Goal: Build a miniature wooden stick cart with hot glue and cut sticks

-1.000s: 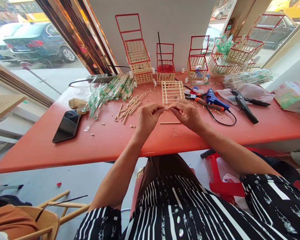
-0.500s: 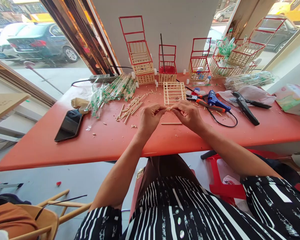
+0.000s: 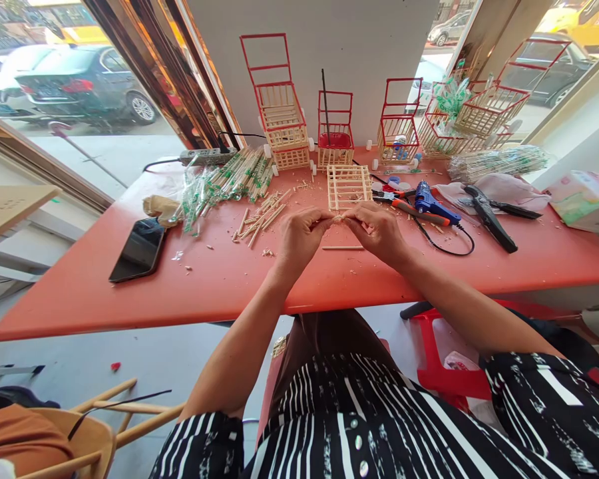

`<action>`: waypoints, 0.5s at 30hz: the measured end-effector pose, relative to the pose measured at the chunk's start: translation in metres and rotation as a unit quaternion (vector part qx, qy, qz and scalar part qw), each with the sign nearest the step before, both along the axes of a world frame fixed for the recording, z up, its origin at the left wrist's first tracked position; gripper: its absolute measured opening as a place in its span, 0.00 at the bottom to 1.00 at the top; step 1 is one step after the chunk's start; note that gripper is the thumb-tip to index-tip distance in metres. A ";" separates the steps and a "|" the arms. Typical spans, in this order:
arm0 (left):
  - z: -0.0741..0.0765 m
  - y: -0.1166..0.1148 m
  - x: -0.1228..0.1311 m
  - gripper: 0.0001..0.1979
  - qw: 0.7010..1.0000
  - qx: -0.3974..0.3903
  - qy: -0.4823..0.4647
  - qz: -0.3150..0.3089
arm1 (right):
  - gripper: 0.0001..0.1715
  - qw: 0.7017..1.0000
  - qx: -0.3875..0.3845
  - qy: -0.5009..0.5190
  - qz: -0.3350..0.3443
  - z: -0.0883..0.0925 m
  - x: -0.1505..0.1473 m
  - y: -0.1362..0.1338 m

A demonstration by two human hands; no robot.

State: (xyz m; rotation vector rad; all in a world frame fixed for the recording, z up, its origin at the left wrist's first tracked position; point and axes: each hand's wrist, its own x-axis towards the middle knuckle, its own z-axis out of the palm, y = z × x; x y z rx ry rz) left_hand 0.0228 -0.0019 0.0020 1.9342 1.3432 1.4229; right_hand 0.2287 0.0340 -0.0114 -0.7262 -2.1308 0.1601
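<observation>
Movement is slight in the head view; everything sits a touch lower and further right than a second ago, probably a camera shift, while your left hand (image 3: 302, 233) and right hand (image 3: 379, 229) keep the same pose above the red table (image 3: 219, 293); your fingers (image 3: 313, 214) are drawn tightly together on both sides, pinching a small pale piece (image 3: 338, 218) where the hands nearly meet; its exact shape is too small to tell; neither grip loosens, so the piece remains in handling, not set down; the wooden lattice (image 3: 349, 189) lies just beyond, a loose stick (image 3: 343, 248) nearer you, the stick pile (image 3: 260, 219) to the left; glue gun (image 3: 429, 201) and pliers (image 3: 423, 215) rest to the right, untouched.
</observation>
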 end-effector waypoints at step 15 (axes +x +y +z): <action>-0.002 0.005 0.003 0.08 1.000 0.024 0.004 -0.011 | 0.22 1.000 -0.001 -0.004 -0.003 -0.002 0.003 0.004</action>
